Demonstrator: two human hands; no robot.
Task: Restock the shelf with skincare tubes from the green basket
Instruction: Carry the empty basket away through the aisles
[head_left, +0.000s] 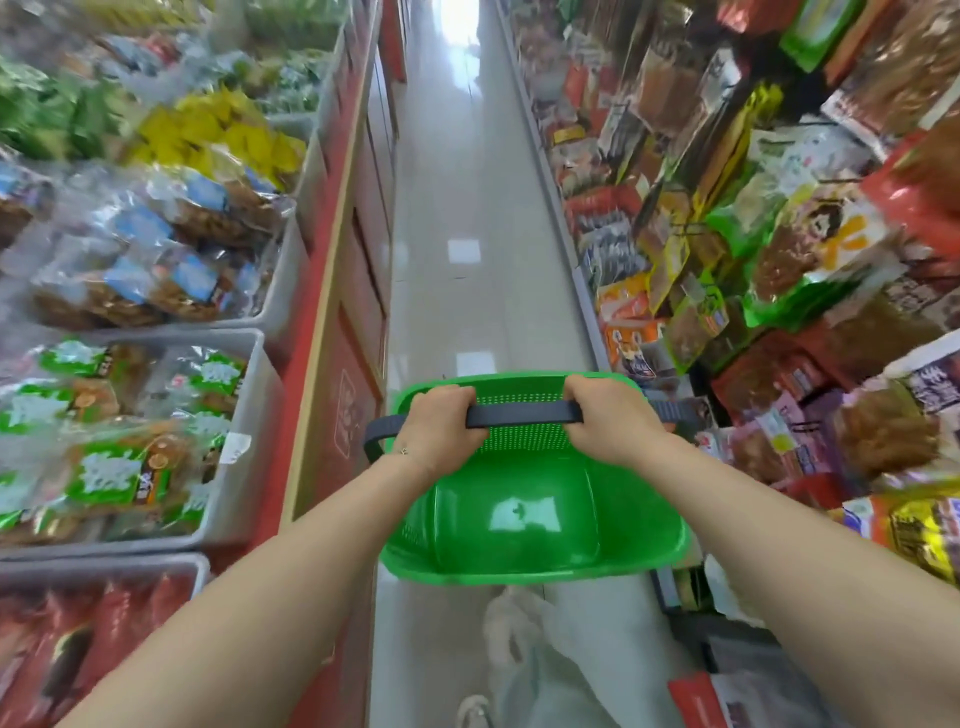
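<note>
- Narrow shop aisle: grey plastic bins (267, 426) of bagged snacks at left, hanging foil snack packets (779, 234) at right.
- Green perforated plastic basket (649, 540), held mid-aisle before the person; its visible floor is bare, no skincare tubes seen.
- Dark flat handle (519, 415): gripped by left hand (439, 421) and right hand (605, 415), fingers curled round it.
- Risk: a swinging basket may clip the close-hanging packets and dislodge them.

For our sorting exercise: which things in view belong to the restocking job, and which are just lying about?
Job: green basket, its dark handle, left hand, right hand.
Lying about: snack packets in grey bins, hanging snack bags on the right.
</note>
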